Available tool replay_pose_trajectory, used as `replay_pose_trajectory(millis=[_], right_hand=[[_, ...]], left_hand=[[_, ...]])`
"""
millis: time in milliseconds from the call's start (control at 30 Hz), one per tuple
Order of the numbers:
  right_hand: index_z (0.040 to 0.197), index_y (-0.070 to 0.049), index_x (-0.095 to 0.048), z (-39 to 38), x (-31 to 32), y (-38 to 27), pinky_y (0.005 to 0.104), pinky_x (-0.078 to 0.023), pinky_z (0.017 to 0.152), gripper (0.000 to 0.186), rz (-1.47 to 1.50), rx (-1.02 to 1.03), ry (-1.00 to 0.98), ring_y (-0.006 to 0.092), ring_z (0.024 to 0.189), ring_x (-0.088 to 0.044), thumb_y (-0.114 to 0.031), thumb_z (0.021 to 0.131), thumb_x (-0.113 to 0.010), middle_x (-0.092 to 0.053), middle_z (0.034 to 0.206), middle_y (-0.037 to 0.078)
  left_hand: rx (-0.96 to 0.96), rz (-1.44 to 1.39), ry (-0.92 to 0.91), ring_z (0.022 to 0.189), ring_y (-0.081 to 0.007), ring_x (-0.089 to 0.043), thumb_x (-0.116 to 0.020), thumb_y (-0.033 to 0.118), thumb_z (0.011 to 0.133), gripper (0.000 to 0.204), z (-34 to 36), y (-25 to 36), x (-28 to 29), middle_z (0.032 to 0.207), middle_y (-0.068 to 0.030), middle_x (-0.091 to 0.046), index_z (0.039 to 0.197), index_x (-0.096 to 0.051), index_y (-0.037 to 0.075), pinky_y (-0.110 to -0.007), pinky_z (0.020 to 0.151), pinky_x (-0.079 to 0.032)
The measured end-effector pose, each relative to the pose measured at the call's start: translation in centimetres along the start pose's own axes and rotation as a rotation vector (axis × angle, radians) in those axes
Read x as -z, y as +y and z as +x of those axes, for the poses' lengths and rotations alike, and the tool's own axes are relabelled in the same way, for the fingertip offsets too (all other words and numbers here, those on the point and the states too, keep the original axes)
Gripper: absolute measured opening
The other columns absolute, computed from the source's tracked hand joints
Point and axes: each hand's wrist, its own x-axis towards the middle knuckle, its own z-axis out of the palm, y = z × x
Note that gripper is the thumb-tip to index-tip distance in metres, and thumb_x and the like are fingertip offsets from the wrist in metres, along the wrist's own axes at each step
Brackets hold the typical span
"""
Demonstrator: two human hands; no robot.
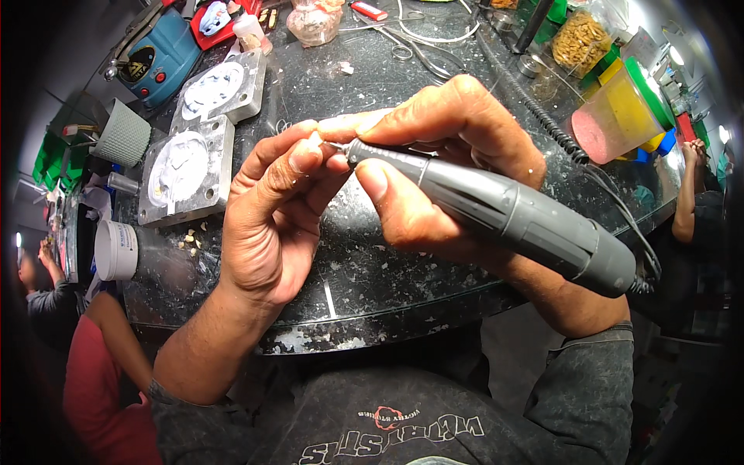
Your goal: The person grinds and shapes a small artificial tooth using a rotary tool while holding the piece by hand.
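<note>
My left hand [271, 201] pinches a small whitish piece [315, 139], perhaps an artificial tooth, between thumb and fingertips. It is mostly covered by the fingers, so its shape cannot be told. In my right hand [465, 120] lies a dark grey rotary handpiece [504, 208], gripped near its front like a pen, with the thumb below and the fingers above. Its thin metal tip points left and reaches the small piece; whether they touch is unclear. Both hands are close together above the black worktable [387, 267]. Several small ivory-coloured bits [190, 241] lie left of my left hand.
Two metal flask halves with white plaster [180, 170] stand at left, beside a white tub [116, 249] and a blue machine [159, 58]. A green-lidded container of pink powder [616, 116] is at right. The coiled cord [535, 108] runs behind my right hand. Other people sit at both sides.
</note>
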Motion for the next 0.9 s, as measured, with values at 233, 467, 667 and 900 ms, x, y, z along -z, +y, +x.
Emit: replay_pose_trajectory(millis=[233,467,667,900], right_hand=[[0.087,0.0,-0.063,-0.05,0.04,0.21,0.0253,-0.056,0.069,0.021,-0.019,0.025,-0.005,0.0134,0.077,-0.07,-0.004,0.07,-0.076,-0.069,0.082,0.01],[0.086,0.001,-0.063,0.12,0.51,-0.33,0.0238,-0.055,0.067,0.021,-0.01,0.01,-0.038,0.0134,0.075,-0.07,-0.002,0.069,-0.074,-0.067,0.081,0.01],[0.086,0.003,-0.061,0.14,-0.04,-0.53,0.0232,-0.054,0.065,0.019,0.07,-0.028,0.054,0.0127,0.073,-0.068,0.001,0.07,-0.072,-0.066,0.08,0.01],[0.087,0.002,-0.062,0.29,0.34,-0.45,0.0228,-0.053,0.064,0.018,0.006,-0.011,0.015,0.0111,0.072,-0.067,0.0,0.072,-0.072,-0.065,0.078,0.009]], left_hand=[[-0.006,0.001,-0.002,0.096,-0.0229,-0.069,-0.062,0.003,0.091,0.021,-0.03,-0.03,0.01,0.101,-0.0155,-0.07,0.112,-0.066,0.0,-0.035,0.093,-0.056],[0.006,0.035,0.014,0.097,-0.0235,-0.069,-0.062,0.003,0.091,0.021,0.09,0.01,-0.08,0.104,-0.0165,-0.07,0.112,-0.066,0.001,-0.036,0.094,-0.056],[-0.029,0.053,-0.026,0.095,-0.0237,-0.069,-0.062,0.006,0.092,0.022,0.18,0.21,-0.46,0.101,-0.0153,-0.07,0.112,-0.065,-0.001,-0.037,0.095,-0.055],[-0.124,0.23,0.002,0.093,-0.0222,-0.069,-0.062,0.007,0.093,0.021,0.35,0.26,-0.86,0.1,-0.0148,-0.07,0.112,-0.064,-0.002,-0.035,0.094,-0.053]])
